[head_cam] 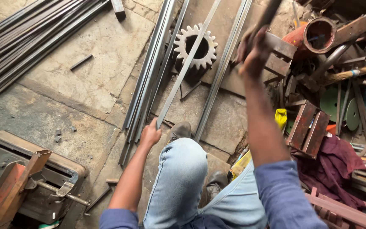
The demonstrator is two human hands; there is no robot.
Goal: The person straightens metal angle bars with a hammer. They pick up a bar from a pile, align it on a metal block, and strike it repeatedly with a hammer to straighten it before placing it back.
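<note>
Crouching over a stone floor here, knee up front; left hand is wrapped shut round the near end of a flat steel strip, which runs away up the frame and lies across a big white gear; right hand is raised, fist closed on a hammer handle, head out of shot so can't tell its size; more strips lie just beside the held one, a boot sits near its end. My guess at the risks: a blow off the gear's teeth could make the strip jump and sting the gripping fingers; a glancing hit could skid onto that boot; clutter on the right could snag the swing.
</note>
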